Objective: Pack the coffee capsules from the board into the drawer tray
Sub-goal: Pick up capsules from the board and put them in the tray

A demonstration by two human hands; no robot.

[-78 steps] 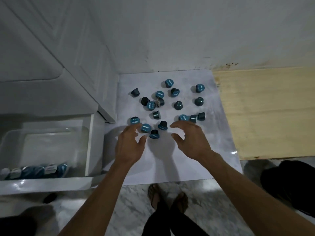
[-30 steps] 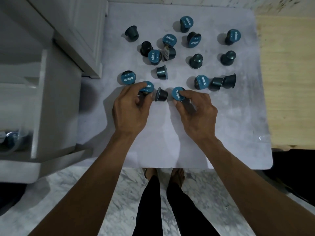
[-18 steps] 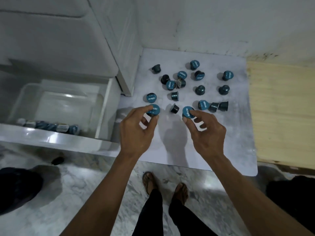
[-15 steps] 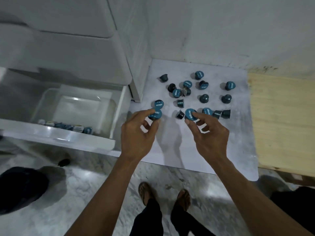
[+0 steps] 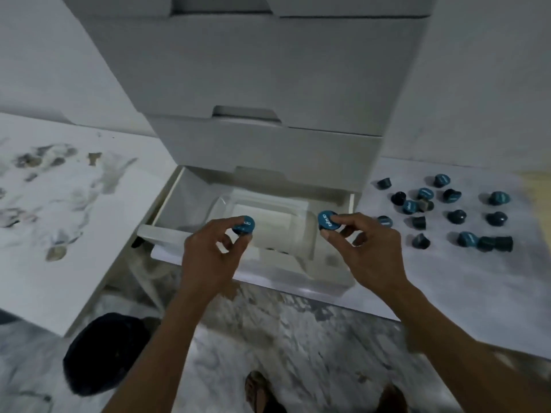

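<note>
Mid-transfer: left hand point(image 5: 208, 257) pinched on one capsule point(image 5: 244, 225), right hand point(image 5: 368, 251) on another point(image 5: 328, 221), both above the tray point(image 5: 304, 234) in the open drawer point(image 5: 328, 281). Many capsules point(image 5: 456, 217) left on the board point(image 5: 447, 278). Next, probably: lowered into the tray and released side by side.

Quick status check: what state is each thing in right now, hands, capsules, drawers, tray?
Left hand: shut on a capsule, over the tray.
Right hand: shut on a capsule, at the drawer's right edge.
Bottom drawer: pulled open.
Upper drawers: closed.
Tray: in the drawer, mostly bare.
Loose capsules: scattered on the board, some upright, some tipped.
</note>
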